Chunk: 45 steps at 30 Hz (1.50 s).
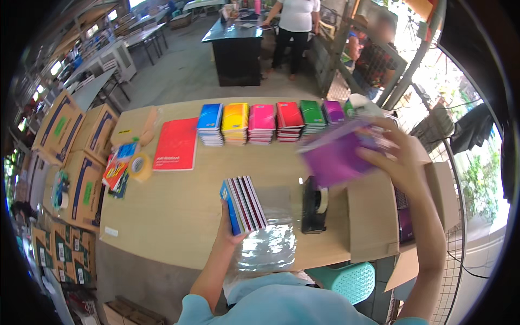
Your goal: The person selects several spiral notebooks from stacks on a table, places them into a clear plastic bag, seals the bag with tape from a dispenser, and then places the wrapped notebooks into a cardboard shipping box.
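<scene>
My left hand point(226, 232) is closed around a small bundle of spiral notebooks point(246, 206), held upright with bound edges up and a blue cover on the left. My right hand point(398, 154), raised over the table's right side, grips a purple notebook point(338, 157); motion blurs it, and I cannot tell whether it is one or several. Beyond my hands stand stacks of small notebooks in a row: blue point(210, 116), yellow point(235, 116), pink point(262, 116), red point(288, 115), green point(312, 112) and purple point(332, 111). Below the left-hand bundle lie clear plastic bags point(268, 246).
A black tape dispenser point(313, 208) stands beside an open cardboard box point(374, 216) with purple notebooks inside. A large red notebook point(176, 146), a tape roll point(140, 166) and colourful packets point(115, 172) lie left. Cartons point(86, 189) border the table's left edge; a teal stool point(352, 281) sits below.
</scene>
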Available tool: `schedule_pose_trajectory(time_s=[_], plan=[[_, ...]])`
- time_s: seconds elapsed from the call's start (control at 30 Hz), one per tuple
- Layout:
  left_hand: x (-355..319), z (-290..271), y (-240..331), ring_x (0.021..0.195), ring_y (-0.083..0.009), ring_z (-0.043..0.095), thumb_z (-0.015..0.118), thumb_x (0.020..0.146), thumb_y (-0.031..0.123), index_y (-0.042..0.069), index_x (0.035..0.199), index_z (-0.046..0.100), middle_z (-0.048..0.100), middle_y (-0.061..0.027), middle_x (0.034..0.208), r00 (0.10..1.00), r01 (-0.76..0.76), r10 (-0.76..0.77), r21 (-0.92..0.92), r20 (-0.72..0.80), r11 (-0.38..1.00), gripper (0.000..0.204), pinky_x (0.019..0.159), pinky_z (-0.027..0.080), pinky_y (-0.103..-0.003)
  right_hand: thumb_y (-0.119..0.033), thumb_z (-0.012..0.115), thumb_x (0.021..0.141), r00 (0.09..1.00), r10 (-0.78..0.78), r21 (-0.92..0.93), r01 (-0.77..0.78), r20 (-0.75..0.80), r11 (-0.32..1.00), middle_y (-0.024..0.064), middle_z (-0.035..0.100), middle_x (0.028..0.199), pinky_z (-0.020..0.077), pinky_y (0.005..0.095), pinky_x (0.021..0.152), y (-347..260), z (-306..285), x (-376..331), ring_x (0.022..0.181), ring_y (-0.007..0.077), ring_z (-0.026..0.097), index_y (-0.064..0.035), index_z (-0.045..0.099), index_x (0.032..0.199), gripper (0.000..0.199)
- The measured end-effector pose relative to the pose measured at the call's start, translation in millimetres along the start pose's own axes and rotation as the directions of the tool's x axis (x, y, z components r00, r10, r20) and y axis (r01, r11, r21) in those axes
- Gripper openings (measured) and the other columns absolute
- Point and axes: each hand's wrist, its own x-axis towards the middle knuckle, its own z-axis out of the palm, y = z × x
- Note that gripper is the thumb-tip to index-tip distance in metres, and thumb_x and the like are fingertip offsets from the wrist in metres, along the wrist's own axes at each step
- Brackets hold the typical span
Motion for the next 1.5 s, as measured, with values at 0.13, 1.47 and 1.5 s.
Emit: schedule_pose_trajectory(time_s=[0.13,1.47,1.5], plan=[[-42.0,-19.9,32.0,0.108,-0.0239,0.063,0.048,0.094,0.061,0.018,0.133,0.055,0.065,-0.0027,0.123,0.947,-0.307,0.296,0.072,0.126,0.949,0.058,0.094,0.051,-0.045,-0.031,0.080,0.070,0.890,0.061,-0.073,-0.031,0.451,0.997,0.0124,0.070,0.098,0.0516,0.0338,0.082,70.2,199.1,124.3,0.092,0.0214,0.066,-0.0012,0.069,0.112,0.052],[52.7,-30.8,-53.2,0.112,-0.0202,0.062,0.045,0.095,0.062,0.022,0.138,0.052,0.062,0.0034,0.129,0.957,0.163,-0.222,0.287,0.186,0.944,0.060,0.097,0.050,-0.040,-0.047,0.080,0.072,0.990,0.025,-0.595,-0.102,-0.136,0.797,0.0204,0.037,0.149,0.0426,0.0444,0.106,307.4,-199.7,-156.3,0.134,0.0381,0.043,-0.0092,0.040,0.145,0.091],[41.4,-11.8,-63.1,0.112,-0.0211,0.062,0.045,0.095,0.062,0.022,0.138,0.053,0.062,0.0026,0.129,0.962,0.136,-0.199,0.309,0.185,0.941,0.060,0.096,0.050,-0.040,-0.049,0.080,0.071,0.977,0.185,-0.740,-0.044,0.110,0.672,0.0181,0.023,0.156,0.0340,0.0489,0.111,300.0,-177.1,-144.7,0.141,0.0393,0.029,-0.0103,0.028,0.150,0.101]])
